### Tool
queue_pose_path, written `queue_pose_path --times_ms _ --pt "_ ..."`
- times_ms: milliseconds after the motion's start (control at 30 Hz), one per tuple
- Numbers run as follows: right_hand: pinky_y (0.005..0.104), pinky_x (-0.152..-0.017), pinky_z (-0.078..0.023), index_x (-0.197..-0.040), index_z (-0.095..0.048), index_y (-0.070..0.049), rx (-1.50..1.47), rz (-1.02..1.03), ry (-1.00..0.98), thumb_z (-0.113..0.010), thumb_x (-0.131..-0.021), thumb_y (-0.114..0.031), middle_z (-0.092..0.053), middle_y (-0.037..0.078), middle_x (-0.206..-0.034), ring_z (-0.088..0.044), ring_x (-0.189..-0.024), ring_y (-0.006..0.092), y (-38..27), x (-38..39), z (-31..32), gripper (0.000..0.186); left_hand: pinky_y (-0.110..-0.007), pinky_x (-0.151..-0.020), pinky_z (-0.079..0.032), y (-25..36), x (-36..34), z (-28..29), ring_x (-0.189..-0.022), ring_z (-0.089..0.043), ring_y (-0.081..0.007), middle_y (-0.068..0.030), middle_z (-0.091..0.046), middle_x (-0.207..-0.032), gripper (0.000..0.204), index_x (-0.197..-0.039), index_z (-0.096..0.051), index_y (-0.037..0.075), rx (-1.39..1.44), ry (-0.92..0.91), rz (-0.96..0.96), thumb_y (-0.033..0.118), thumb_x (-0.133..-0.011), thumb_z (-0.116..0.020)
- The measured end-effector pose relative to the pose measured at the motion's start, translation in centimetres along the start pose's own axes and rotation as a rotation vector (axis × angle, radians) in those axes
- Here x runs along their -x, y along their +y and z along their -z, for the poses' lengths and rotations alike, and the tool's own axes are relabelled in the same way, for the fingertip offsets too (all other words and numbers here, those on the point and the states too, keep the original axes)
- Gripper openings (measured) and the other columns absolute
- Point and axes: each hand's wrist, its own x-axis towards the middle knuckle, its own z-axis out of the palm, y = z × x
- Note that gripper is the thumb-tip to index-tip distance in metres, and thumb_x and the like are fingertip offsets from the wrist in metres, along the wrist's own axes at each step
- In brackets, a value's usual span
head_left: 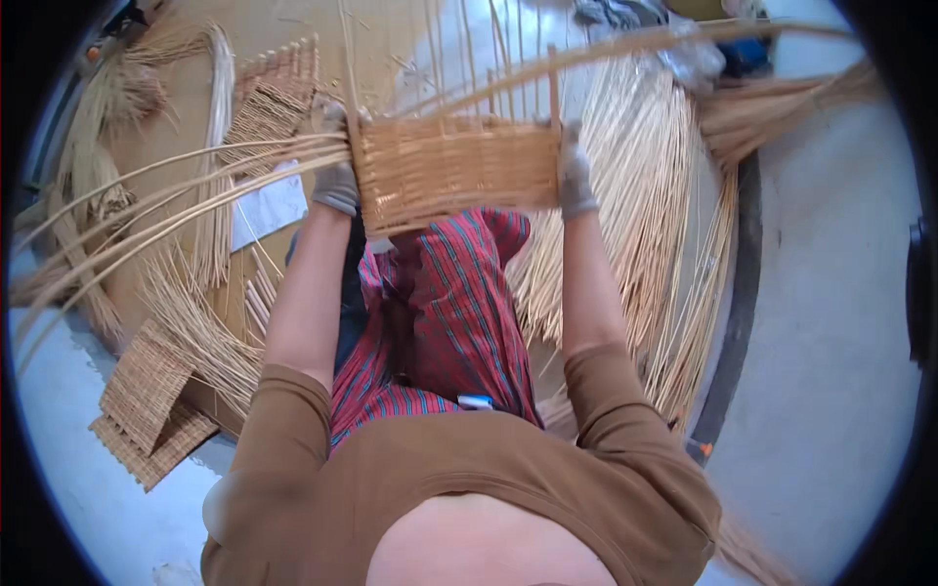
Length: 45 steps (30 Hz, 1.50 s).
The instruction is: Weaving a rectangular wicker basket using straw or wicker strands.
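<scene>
A partly woven wicker panel [459,174] is held up in front of me above my lap, with long bare stakes standing out of its upper edge. My left hand [337,174], in a grey glove, grips its left end. Its right end is in my right hand [576,174], gloved the same way. Both hands are closed on the panel, though some fingers are hidden behind it. Long loose wicker strands [195,190] trail from the panel's left end toward the far left. More strands [625,44] arch over its top to the right.
Bundles of pale wicker rods [625,195] lie on the right. Finished woven pieces [147,391] lie at lower left, and more woven mats [266,112] at upper left. Loose rods [200,322] spread beside my left arm. A plastic bag [694,54] sits at the upper right.
</scene>
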Motion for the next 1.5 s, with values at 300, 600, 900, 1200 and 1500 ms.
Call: queue_pose_path --times_ms 300,600,900,1200,1500 --pt "0.0391 -0.093 -0.052 -0.124 -0.067 -0.005 0.128 0.033 0.11 -0.037 -0.1 -0.072 -0.07 0.008 -0.102 -0.063 -0.091 0.0196 -0.8 -1.2 -1.3 0.077 -0.035 -0.073 -0.056 1.6 0.5 0.5 -0.076 -0.065 -0.0173 -0.005 -0.069 -0.082 0.048 -0.092 -0.072 0.007 -0.028 -0.254 0.007 0.05 -0.102 -0.053" --pt "0.0297 -0.058 -0.038 -0.085 -0.07 -0.005 0.154 0.257 0.423 -0.074 -0.09 -0.055 -0.057 -0.003 -0.072 -0.047 -0.067 0.008 -8.1 3.6 -2.9 0.051 -0.035 -0.086 -0.049 11.2 10.7 -8.3 -0.088 -0.065 -0.0166 -0.008 -0.069 -0.094 0.043 -0.106 -0.069 0.001 -1.188 -0.184 -1.07 0.042 -0.104 -0.055" --pt "0.046 -0.074 -0.053 -0.104 -0.073 -0.007 0.866 0.48 0.505 -0.053 -0.095 -0.065 -0.073 0.018 -0.088 -0.071 -0.086 0.0376 -14.0 3.8 -7.0 0.061 -0.028 -0.068 -0.053 15.0 17.0 -10.5 -0.075 -0.068 -0.014 -0.0057 -0.07 -0.083 0.045 -0.101 -0.067 0.0 -1.034 -0.728 -0.17 0.043 -0.105 -0.054" --pt "0.0522 -0.076 -0.057 -0.106 -0.076 -0.018 1.244 0.383 0.519 -0.031 -0.102 -0.06 -0.074 0.02 -0.09 -0.072 -0.088 0.0421 -14.0 -0.5 -4.6 0.062 -0.033 -0.058 -0.049 12.3 18.9 -13.7 -0.059 -0.064 -0.0163 -0.0073 -0.064 -0.06 0.056 -0.07 -0.068 0.0 -1.085 -0.523 -0.155 0.044 -0.104 -0.055" --pt "0.0521 -0.078 -0.057 -0.109 -0.076 -0.02 1.302 0.27 0.502 -0.031 -0.102 -0.059 -0.075 0.018 -0.092 -0.073 -0.092 0.0401 -13.5 -1.0 -4.8 0.06 -0.032 -0.057 -0.05 12.5 18.4 -12.8 -0.06 -0.065 -0.0156 -0.0051 -0.06 -0.061 0.053 -0.071 -0.062 0.0 -1.084 -0.54 -0.159 0.041 -0.104 -0.057"
